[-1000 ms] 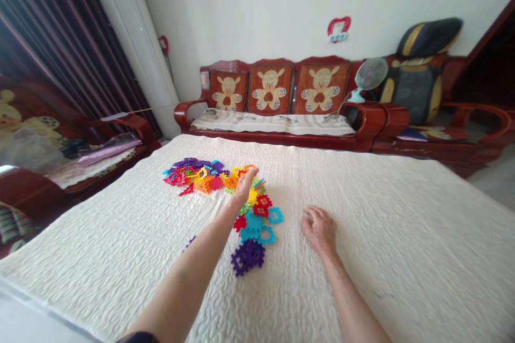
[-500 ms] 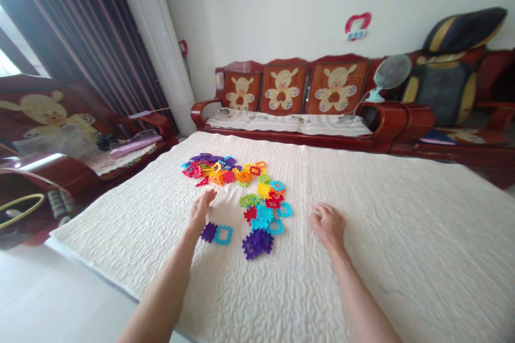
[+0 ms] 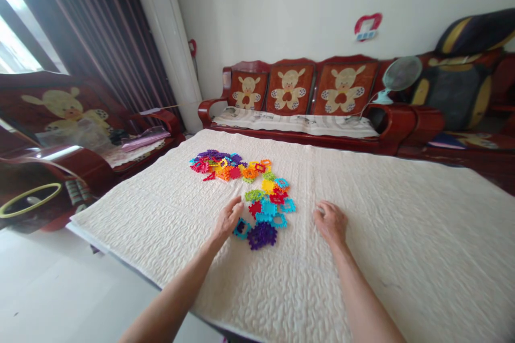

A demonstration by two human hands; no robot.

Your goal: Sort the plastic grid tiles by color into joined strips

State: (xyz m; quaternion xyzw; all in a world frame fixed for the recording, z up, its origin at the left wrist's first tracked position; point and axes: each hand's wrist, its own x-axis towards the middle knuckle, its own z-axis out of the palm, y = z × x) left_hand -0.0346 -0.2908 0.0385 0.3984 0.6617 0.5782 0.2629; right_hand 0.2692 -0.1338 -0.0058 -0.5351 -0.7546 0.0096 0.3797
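Plastic tiles (image 3: 269, 208) lie in one bent band on a white quilt (image 3: 386, 214), its long axis running from far left to near right; two hands flank its near end: left hand (image 3: 229, 217) extended, beside one blue tile (image 3: 248, 228); right hand (image 3: 331, 221) loosely curled, apart; neither visibly grasps anything.

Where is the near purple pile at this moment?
In the head view, the near purple pile lies on the quilt below centre, right of the left hand and on the near side of the blue pieces.
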